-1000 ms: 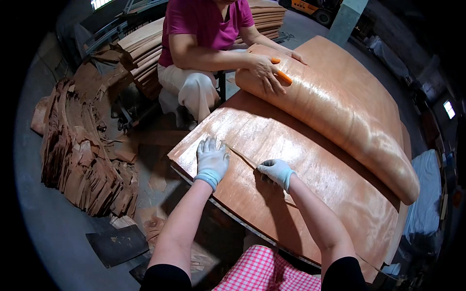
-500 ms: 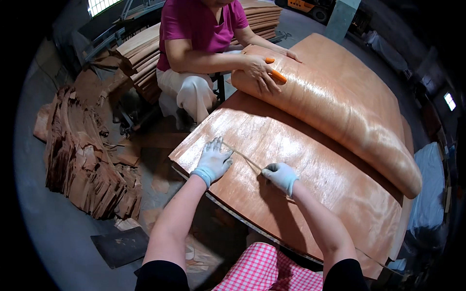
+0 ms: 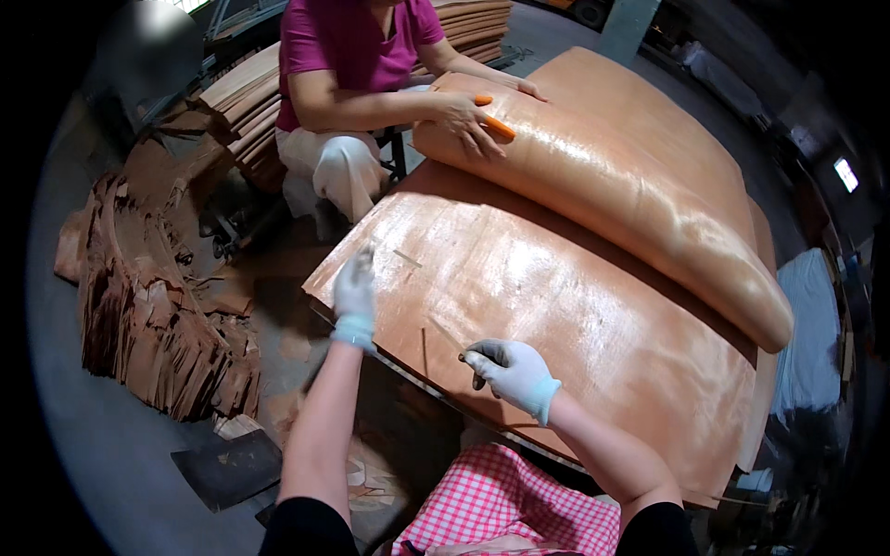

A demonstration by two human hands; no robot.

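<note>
Pinching strip (image 3: 447, 335) in curled right hand (image 3: 512, 371) over veneer sheet (image 3: 593, 343); cannot tell spread or hold of blurred left hand (image 3: 354, 295); hemmed by rolled veneer (image 3: 612, 181), co-worker (image 3: 360, 57), scrap stack (image 3: 158, 306).

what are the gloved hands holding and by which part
The right hand grips a thin, blade-like strip by its near end, the far end free. The left hand is blurred, so its hold cannot be told.

Just one head-worn fisheye view; it's above and behind the left hand (image 3: 354, 289) and right hand (image 3: 508, 371), facing down; pretty close but catches a co-worker (image 3: 357, 60) beyond them
</note>
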